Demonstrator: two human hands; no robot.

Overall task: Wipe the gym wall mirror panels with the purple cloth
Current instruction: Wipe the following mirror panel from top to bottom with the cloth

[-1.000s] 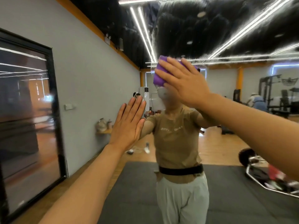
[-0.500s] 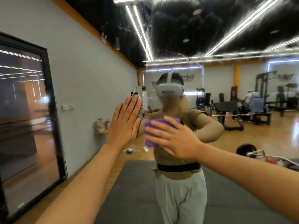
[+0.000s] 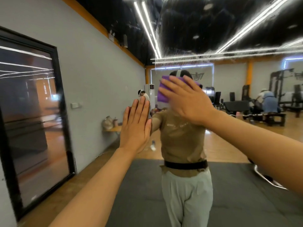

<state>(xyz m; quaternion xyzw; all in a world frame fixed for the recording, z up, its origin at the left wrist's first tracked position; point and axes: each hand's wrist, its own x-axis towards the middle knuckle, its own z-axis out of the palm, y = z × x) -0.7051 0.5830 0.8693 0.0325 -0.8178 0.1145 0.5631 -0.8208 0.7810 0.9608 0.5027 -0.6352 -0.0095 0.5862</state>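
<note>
r hand flat on purple cloth, l hand braced on mirror

right hand w/ fingers straight, spread, pressing purple cloth onto mirror panel at head height, no curled grip, palm pressure spreads the wipe. cloth folded, roughly rectangular, long axis tilted up-left. left hand flat on glass, holds nothing, likely steadying the body.

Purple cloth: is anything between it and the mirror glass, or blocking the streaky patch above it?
Nothing visible. The right hand presses the purple cloth flat against the mirror. The smeared patch lies directly above, unobstructed. The left hand rests flat on the glass, lower and to the left, apart from the cloth.
</note>
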